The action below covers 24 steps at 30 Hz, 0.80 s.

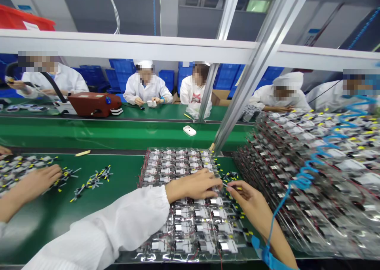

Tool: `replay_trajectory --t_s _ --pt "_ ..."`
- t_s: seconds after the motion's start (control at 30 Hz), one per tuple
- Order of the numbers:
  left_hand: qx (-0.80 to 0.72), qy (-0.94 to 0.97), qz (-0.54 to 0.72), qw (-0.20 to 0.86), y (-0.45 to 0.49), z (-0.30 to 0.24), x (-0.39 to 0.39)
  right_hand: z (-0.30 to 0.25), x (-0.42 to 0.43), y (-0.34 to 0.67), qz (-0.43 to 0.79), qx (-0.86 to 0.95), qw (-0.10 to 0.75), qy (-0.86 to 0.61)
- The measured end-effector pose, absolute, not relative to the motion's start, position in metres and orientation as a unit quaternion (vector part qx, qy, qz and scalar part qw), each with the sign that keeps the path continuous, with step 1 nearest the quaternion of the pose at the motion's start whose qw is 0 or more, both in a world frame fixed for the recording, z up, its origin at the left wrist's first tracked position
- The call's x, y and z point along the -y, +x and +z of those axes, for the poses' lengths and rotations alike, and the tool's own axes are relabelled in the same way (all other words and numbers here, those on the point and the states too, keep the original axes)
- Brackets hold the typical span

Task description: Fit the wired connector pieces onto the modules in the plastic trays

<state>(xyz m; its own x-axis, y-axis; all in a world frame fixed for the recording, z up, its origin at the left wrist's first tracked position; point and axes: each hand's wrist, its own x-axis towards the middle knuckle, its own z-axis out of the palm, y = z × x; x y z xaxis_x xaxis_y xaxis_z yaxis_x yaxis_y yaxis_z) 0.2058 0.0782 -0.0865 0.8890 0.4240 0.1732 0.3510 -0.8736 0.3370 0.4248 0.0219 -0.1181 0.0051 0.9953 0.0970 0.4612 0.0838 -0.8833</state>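
Note:
A clear plastic blister tray [185, 244] lies before me, its pockets filled with small white-and-black electronic parts with red wires. My left hand [192, 184] reaches across the tray, palm down, fingers bent together near its right edge; whatever they grip is hidden. Just right of it, my right hand [249, 198] pinches a thin grey strip [225, 185] between thumb and fingertips, its end close to my left fingers. A blue wrist band [264, 252] circles my right wrist. Beside the tray lies a pile of small black pieces [230, 176] with grey strips and yellow tips.
Tall stacked filled trays [297, 183] stand at right, with a coiled blue cord [303, 179] in front. Loose black-and-grey pieces [93, 181] lie left, near a co-worker's hand [38, 181]. A metal post [252, 68] rises behind. A white casing [189, 130] rests on the green belt [142, 133].

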Motion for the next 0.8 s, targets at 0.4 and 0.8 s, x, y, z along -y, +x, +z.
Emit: replay_trajectory --t_s 0.4,0.8 --pt "-0.288 0.911 0.180 0.234 0.212 -0.106 -0.079 -0.112 -0.030 0.414 0.314 0.664 0.354 -0.579" --pt "-0.294 0.911 0.179 0.225 0.212 -0.104 -0.077 -0.108 -0.029 0.421 0.290 0.701 0.324 -0.566"
